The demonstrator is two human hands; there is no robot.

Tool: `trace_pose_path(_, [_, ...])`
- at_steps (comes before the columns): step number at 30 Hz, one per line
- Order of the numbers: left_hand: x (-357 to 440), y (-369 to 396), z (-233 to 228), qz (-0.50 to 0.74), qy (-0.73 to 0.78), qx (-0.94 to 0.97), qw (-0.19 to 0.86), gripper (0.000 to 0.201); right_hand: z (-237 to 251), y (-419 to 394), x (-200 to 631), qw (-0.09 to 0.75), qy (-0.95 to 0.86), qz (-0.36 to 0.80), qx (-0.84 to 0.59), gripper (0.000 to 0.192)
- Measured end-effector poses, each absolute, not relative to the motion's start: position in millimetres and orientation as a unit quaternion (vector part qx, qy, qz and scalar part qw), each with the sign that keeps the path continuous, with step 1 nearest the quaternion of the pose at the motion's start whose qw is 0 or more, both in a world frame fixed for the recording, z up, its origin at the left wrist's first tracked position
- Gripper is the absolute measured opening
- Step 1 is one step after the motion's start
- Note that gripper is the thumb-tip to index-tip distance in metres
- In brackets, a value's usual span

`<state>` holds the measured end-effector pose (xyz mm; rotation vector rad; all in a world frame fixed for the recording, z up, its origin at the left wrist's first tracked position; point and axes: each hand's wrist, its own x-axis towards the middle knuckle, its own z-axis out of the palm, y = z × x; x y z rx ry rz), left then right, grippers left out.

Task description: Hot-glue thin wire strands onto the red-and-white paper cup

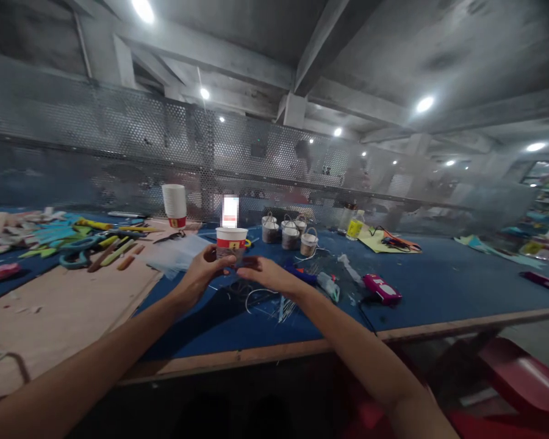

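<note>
A paper cup (231,235) with a white rim, a red band and a patterned lower part is held upright above the blue table. My left hand (207,268) grips it from the left, thumb across the front near the base. At the cup's lower right side, my right hand (263,272) has its fingers curled in against it; the exact contact is partly hidden. Behind stand several small buckets with wire handles (290,236). Below the hands lie a loose white wire (251,299) and thin sticks or wires (287,310).
A tall stack of paper cups (174,204) stands back left, near scissors (75,251) and coloured clay-like sticks (118,251). To the right are a magenta device with a cord (381,289), a yellow-labelled bottle (355,225) and yellow paper (370,241). A perforated metal screen (165,134) runs behind.
</note>
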<state>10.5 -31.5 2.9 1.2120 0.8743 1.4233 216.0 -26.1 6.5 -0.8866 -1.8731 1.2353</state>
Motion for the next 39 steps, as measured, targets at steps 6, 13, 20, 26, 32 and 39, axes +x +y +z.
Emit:
trace_pose_path(6, [8.2,-30.1,4.2,0.599,0.377,0.488,0.511,0.050,1.8,-26.0,205.7,0.389,-0.723,0.437,-0.368,0.031])
trace_pose_path(13, [12.2,-32.3,3.6,0.592,0.382,0.484,0.520,0.046,11.7,-28.8,219.7,0.493,-0.722,0.351,-0.335,0.029])
trace_pose_path(20, [8.4,-27.2,-2.3,0.581,0.352,0.495,0.542,0.048,13.5,-29.4,221.8,0.510,-0.712,0.329,-0.352,0.026])
trace_pose_path(26, [7.4,-23.4,-7.0,0.581,0.329,0.499,0.553,0.044,12.2,-26.7,223.0,0.516,-0.712,0.317,-0.355,0.026])
trace_pose_path(32, [10.3,-27.0,-4.4,0.576,0.323,0.499,0.561,0.044,13.1,-26.8,223.2,0.520,-0.708,0.311,-0.362,0.023])
trace_pose_path(39, [9.5,-27.4,-4.8,0.563,0.308,0.513,0.570,0.044,13.8,-28.6,223.1,0.515,-0.710,0.300,-0.374,0.022])
